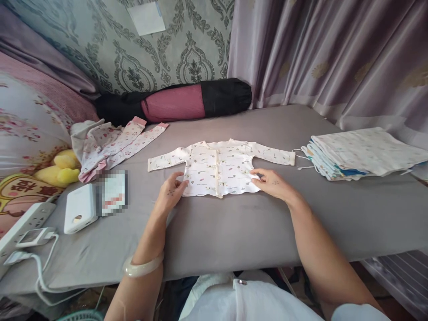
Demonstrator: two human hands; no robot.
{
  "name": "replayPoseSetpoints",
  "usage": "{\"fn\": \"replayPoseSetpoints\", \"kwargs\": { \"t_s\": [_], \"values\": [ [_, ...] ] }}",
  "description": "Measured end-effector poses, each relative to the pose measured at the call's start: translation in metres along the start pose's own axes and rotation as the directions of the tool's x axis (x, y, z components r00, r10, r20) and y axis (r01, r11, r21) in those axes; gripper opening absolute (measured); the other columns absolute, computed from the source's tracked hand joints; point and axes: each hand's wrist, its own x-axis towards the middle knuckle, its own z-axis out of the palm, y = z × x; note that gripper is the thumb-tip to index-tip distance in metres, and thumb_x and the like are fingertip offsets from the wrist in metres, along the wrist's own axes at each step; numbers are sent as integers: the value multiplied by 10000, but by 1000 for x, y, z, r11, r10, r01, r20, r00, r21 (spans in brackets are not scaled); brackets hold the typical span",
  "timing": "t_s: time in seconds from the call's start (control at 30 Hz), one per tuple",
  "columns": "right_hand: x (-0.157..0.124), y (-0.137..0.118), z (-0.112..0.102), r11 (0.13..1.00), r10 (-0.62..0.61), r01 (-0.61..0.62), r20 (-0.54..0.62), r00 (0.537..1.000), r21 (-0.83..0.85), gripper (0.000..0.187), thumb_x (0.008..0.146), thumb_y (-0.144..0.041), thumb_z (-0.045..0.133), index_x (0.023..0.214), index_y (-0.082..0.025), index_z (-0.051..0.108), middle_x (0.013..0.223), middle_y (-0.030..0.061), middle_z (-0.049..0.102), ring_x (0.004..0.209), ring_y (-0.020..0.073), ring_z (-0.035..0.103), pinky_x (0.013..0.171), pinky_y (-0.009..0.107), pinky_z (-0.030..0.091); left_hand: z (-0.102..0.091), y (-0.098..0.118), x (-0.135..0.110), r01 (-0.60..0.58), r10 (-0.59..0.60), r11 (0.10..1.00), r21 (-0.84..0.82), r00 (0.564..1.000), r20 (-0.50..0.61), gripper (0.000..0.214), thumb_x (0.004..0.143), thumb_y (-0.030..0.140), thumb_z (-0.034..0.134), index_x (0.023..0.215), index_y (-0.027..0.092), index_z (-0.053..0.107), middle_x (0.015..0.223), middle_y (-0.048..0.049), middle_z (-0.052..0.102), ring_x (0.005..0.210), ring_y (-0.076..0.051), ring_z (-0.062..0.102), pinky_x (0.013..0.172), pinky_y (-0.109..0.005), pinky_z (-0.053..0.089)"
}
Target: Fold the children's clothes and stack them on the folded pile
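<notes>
A small white baby shirt (219,167) with a tiny print lies flat on the grey surface (234,223), both long sleeves spread out sideways. My left hand (171,191) rests at its lower left corner, fingers pinching the hem. At the lower right corner my right hand (272,182) does the same, fingers curled on the fabric edge. A pale bangle sits on my left wrist.
A stack of folded printed cloths (361,154) lies at the right. Pink-patterned baby clothes (113,142) are heaped at the left, by a yellow plush toy (60,168). A white power bank (80,214), a power strip (23,225) and a black-and-pink rolled bag (177,102) are also here.
</notes>
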Motion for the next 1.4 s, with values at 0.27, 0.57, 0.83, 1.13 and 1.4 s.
{"fn": "replayPoseSetpoints", "kwargs": {
  "t_s": [0.27,0.57,0.83,1.13,1.4],
  "values": [
    [-1,2,-4,983,42,-36,32,999,-180,348,813,-453,543,1047,-279,732,572,-36,494,505,128,450,480,254,277,0,-6,3,-46,48,967,251,999,-2,320,849,390,504,1106,235,614,696,3,611,660,-176,559,624,-271,390],
    [-3,-31,33,838,-417,332,-115,902,-433,389,954,-324,395,1261,-216,609,1293,115,595,1201,273,524,1018,434,379,25,12,-4,-486,496,836,256,868,27,228,922,366,513,1044,232,652,944,-68,634,947,-221,581,849,-339,462],
    [-12,-46,63,776,-382,439,218,898,-452,527,1002,-446,296,1501,-280,337,1594,107,226,1471,295,148,1158,588,145,41,27,-8,-531,489,846,43,806,333,233,941,370,493,987,251,688,873,-39,595,826,-172,582,737,-284,465],
    [-17,-45,57,771,-486,527,204,850,-359,495,969,-453,421,1429,-274,444,1542,102,329,1430,296,255,1151,561,182,37,23,-14,-567,540,824,4,787,298,301,857,481,619,998,218,660,923,-58,605,875,-193,586,747,-300,481],
    [-11,-46,68,786,-593,593,58,803,-178,127,919,-267,550,913,-216,667,918,52,639,931,204,568,842,338,435,38,23,-14,-631,593,773,67,756,277,223,893,402,594,923,189,653,863,-40,603,828,-170,581,725,-285,472]
  ]
}}
